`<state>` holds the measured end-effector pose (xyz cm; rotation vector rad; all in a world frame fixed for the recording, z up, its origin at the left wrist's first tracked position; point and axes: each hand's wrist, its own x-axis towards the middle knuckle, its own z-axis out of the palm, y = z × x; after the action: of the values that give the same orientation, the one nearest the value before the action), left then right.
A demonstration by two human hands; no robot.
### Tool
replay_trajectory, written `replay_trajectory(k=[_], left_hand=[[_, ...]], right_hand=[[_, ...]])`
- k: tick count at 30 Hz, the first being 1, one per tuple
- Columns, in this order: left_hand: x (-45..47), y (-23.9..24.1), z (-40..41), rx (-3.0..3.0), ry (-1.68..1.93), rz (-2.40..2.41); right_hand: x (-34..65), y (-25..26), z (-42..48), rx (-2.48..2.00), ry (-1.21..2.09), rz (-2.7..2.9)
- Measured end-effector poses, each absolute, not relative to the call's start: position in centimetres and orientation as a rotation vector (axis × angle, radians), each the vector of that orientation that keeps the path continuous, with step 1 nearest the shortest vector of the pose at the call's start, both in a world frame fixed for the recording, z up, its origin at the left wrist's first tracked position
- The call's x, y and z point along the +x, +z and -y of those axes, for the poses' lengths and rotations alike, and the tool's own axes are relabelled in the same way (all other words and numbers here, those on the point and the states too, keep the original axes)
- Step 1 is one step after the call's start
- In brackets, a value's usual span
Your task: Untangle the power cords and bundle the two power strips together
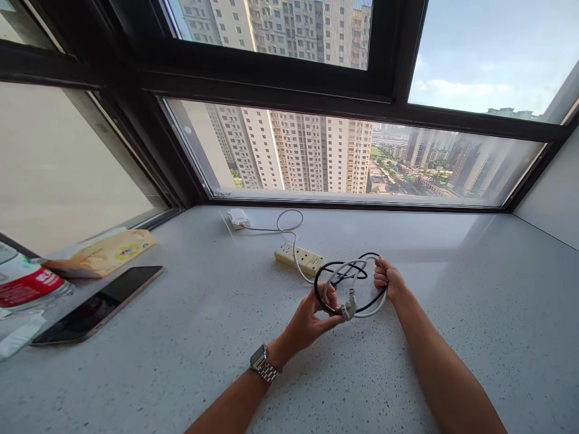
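- Nearest the camera: the right forearm (pixel 447 367) and the left forearm (pixel 235 404) (steel-banded smartwatch (pixel 265 361) on the left wrist), both over a speckled countertop (pixel 181 374).
- Subject: a cable bundle, one black cable (pixel 371 302) and one pale grey cable (pixel 368 314), loops overlapping, held between the hands just beside the power strip (pixel 298 259). Whether any loop rests on the countertop: cannot tell.
- Progress, my judgement: partway. Done: both cables gathered into rough loops and gripped at two ends. Left: black and grey cross each other untidily; they are neither separated nor neatly coiled, and no tie shows around them.
- Left hand (pixel 316 310): half-curled, fingers hooked around the loops' left end, thumb stretched to the grey plug (pixel 349 307) (thumb contact with it looks likely).
- Right hand (pixel 389 278): closed fist, clamped on the bundle's right end; black and grey strands emerge from it. The hands are apart, joined only by cable.
- Farther off: a white power adapter (pixel 238 218), its thin white cord (pixel 293 239) looping past the power strip towards the bundle; where it ends, cannot tell.
- Left side: smartphone (pixel 99 304), tissue packet (pixel 115 252), labelled bottle (pixel 31 283).
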<state>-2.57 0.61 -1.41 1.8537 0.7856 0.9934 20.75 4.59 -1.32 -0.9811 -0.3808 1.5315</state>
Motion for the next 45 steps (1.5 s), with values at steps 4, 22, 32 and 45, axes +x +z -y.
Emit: replay_trajectory(k=[4,22,32,45], left_hand=[[-1.9,-1.1,-0.4,1.587,1.236,-0.939],[-3.7,-0.1,-3.1,0.626,1.295,-0.572],[-4.1,0.0,-4.0,0.45,1.237,-0.674],[-2.9,-0.4,-2.3,1.27,0.81,-0.725]], right_hand=[[19.7,-1.6,-4.4,-0.991,1.456,0.402],[23.9,1.1,-3.6,-0.711,1.305,0.402],[26.4,2.5,-1.6,-0.639,0.947,0.502],[31.2,-2.1,3.6,-1.882,0.107,0.683]])
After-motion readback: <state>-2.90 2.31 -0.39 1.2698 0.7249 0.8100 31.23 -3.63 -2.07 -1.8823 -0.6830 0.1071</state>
